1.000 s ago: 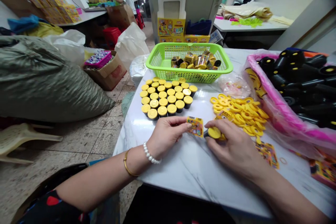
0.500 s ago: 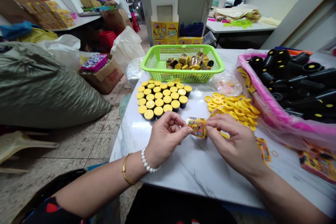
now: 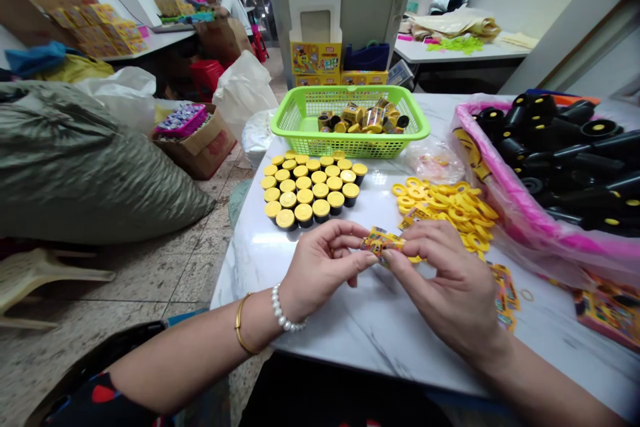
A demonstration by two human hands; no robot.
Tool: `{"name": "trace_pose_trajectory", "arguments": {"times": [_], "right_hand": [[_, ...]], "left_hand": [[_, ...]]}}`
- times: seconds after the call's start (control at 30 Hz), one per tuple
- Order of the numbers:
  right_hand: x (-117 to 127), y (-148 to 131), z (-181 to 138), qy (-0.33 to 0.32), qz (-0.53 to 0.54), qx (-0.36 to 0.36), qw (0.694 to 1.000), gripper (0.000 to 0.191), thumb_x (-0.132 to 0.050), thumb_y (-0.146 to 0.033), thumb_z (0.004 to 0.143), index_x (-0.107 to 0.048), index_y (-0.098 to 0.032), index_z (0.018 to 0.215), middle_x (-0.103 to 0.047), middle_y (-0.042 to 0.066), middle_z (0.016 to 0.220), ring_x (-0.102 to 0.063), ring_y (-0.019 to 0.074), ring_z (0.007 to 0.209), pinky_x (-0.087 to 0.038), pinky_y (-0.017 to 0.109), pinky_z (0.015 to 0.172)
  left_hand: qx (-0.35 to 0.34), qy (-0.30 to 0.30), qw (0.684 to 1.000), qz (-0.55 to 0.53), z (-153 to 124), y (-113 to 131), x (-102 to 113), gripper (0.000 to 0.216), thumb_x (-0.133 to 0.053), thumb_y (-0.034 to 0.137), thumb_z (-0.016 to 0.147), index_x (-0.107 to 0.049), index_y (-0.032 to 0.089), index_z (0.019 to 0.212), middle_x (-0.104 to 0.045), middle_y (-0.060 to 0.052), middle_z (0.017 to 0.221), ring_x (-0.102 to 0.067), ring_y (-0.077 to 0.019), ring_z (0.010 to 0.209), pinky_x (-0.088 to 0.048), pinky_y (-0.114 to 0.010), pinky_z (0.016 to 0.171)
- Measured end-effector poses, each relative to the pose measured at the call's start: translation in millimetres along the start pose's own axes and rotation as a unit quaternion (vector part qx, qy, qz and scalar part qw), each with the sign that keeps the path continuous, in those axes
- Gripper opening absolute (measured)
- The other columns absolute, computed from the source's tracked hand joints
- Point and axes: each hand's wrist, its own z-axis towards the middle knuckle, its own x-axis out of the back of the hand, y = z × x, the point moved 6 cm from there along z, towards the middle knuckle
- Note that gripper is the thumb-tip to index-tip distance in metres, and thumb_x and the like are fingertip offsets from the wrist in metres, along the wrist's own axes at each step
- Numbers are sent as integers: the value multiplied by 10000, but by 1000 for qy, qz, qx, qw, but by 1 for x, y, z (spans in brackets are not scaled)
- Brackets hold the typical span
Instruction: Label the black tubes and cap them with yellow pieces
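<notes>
The table (image 3: pixel 340 327) supported the work items. The bin (image 3: pixel 550 225), pink-edged and filled with black parts, stood at the right; the green basket (image 3: pixel 345 143), holding labelled tubs, stood at the far side. The yellow-lidded tubs (image 3: pixel 305 196) were arranged upright in rows in front of the basket, left of the rings (image 3: pixel 459 211). The right hand (image 3: pixel 450 280) was positioned near the rings, the left hand (image 3: pixel 323 260) near the tubs; the fingers of both were bent. The label (image 3: pixel 376 239) was located between the hands: left thumb and fingers pinched its left portion, right thumb and fingers its right. Whether the right fingers also enclosed a tub could not be determined.
</notes>
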Motion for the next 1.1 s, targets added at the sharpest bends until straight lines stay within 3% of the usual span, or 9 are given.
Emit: {"name": "trace_pose_trajectory", "arguments": {"times": [0.23, 0.4, 0.53, 0.67, 0.73, 0.8, 0.87, 0.97, 1.1], "right_hand": [[3, 5, 0, 23, -7, -14, 1000, 84, -658, -127, 852, -632, -186, 798, -630, 52, 798, -573, 197, 819, -473, 378, 764], [-4, 4, 0, -2, 1, 4, 1000, 82, -660, -123, 848, -639, -196, 818, -645, 51, 800, -587, 217, 861, -482, 408, 824], [-8, 7, 1, -56, -4, 22, 998, 40, -631, -184, 885, -667, -199, 877, -664, 64, 846, -603, 239, 929, -478, 437, 882], [-8, 22, -1, -156, -78, 22, 984, 285, -673, -296, 855, -671, -195, 1121, -666, 115, 1121, -584, 298, 1071, -459, 483, 927], [-6, 29, -4, -187, -97, 24, 977, 269, -675, -263, 840, -685, -212, 1104, -690, 98, 1082, -609, 293, 1020, -476, 474, 893], [0, 36, -5, -170, -68, -17, 983, 207, -672, -239, 841, -700, -233, 1046, -712, 74, 1013, -640, 268, 956, -500, 436, 850], [9, 45, -6, -115, 30, -117, 986, 238, -690, -270, 846, -688, -261, 1083, -721, 58, 1036, -664, 245, 954, -530, 383, 816], [12, 54, -10, -53, 222, -267, 936, 307, -726, -335, 835, -675, -295, 1135, -735, 36, 1056, -694, 209, 929, -566, 294, 746], [1, 54, -13, -51, 323, -320, 889, 279, -758, -342, 811, -711, -272, 1076, -737, 40, 1066, -700, 190, 924, -574, 272, 809]], "left_hand": [[74, 43, 995, -56, 3, -4, 11, 347, -836, 314, 699, -556, 165, 840, -614, 62, 573, -495, -38, 382, -209, -144, 362], [86, -3, 996, -21, 1, -2, 8, 285, -838, 300, 686, -667, 140, 849, -635, 29, 602, -517, -47, 433, -237, -164, 389], [93, -28, 995, 28, 2, -5, 7, 223, -831, 303, 692, -736, 116, 768, -583, 29, 548, -452, -36, 448, -280, -177, 424], [125, 6, 991, -40, 5, -9, 13, 234, -816, 324, 703, -708, 116, 697, -606, 12, 579, -403, -23, 414, -200, -188, 398], [135, 13, 987, -82, 6, -11, 15, 246, -824, 309, 691, -683, 108, 672, -610, 4, 600, -401, -19, 418, -185, -186, 399], [143, 17, 983, -111, 8, -12, 16, 264, -842, 295, 665, -668, 96, 669, -587, 9, 598, -392, -14, 421, -183, -181, 400], [152, 19, 981, -120, 9, -13, 17, 282, -851, 295, 656, -670, 82, 692, -542, 26, 569, -365, -7, 410, -160, -180, 393], [164, 9, 979, -124, 9, -15, 14, 294, -855, 292, 653, -680, 67, 726, -509, 36, 556, -327, 0, 401, -115, -184, 385], [164, -15, 975, -146, 9, -15, 8, 287, -851, 289, 658, -673, 69, 702, -537, 23, 581, -319, 8, 406, -134, -177, 385]]}}
